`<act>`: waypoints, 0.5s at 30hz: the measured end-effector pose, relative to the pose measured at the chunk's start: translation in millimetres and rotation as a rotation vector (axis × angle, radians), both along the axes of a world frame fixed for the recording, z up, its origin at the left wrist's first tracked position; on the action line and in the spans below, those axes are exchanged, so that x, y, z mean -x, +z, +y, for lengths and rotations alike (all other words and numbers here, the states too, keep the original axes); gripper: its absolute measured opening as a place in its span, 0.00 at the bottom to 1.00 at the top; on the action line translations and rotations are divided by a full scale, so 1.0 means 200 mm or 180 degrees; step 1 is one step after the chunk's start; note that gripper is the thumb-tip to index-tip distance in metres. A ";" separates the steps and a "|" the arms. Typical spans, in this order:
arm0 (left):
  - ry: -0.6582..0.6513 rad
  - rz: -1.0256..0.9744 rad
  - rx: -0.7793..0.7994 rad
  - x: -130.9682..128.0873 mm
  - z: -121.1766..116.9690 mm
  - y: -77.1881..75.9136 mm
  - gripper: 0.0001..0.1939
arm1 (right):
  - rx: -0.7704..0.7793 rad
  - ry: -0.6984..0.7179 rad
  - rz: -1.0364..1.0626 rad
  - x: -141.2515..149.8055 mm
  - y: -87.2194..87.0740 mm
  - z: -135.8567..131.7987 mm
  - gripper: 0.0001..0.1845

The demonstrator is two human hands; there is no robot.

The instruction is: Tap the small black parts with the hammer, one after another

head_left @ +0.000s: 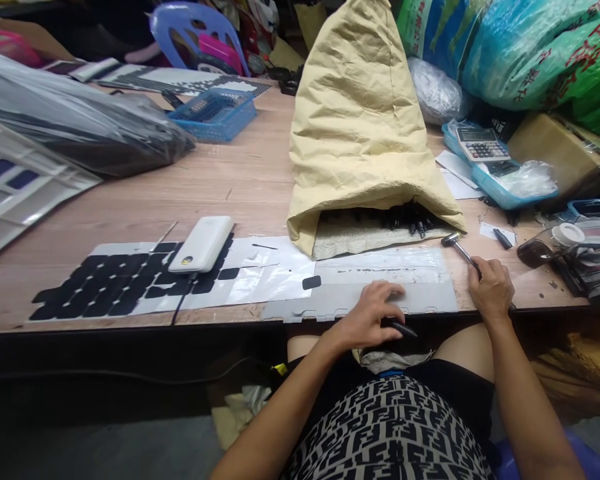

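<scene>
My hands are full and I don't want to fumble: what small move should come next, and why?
Probably lift the black piece in your left hand onto the grey board: it's off the table's near edge, while your right hand holds the hammer beside that board.

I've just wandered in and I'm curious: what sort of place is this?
Probably a small workshop: the right hand holds what looks like a hammer, and an open sack of small black parts lies on the worktable.

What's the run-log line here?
left hand: holds slim black object | right hand: grips silver metal hammer | ahead: open tan sack, black pieces inside
</scene>
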State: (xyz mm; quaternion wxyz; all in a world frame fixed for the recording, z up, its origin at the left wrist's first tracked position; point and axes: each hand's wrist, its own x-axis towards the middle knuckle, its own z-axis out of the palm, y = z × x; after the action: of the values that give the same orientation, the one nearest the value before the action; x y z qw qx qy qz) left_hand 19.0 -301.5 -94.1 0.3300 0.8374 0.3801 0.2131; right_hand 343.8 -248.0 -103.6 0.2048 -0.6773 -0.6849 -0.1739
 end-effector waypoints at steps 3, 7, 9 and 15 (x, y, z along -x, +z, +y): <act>0.0039 0.0372 -0.0331 -0.06 -0.13 -0.05 0.11 | -0.0011 -0.0004 -0.0036 0.00 0.00 0.00 0.18; 0.0286 0.0364 -0.0510 -0.10 -0.14 -0.08 0.17 | 0.0013 0.0003 -0.0026 0.00 -0.01 0.00 0.18; 0.0559 0.0099 -0.0425 -0.07 -0.05 -0.07 0.18 | 0.0023 0.0000 -0.0008 0.00 -0.02 0.00 0.18; 0.2922 -0.0217 0.0025 0.09 0.55 -0.01 0.13 | 0.0008 -0.0024 -0.0039 0.01 -0.01 0.00 0.18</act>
State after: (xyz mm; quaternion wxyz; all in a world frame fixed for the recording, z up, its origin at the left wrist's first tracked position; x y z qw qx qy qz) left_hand 0.3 -190.9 -95.1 0.2169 0.5736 0.7014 0.3632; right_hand 342.6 -247.9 -105.6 0.1992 -0.6790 -0.6838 -0.1779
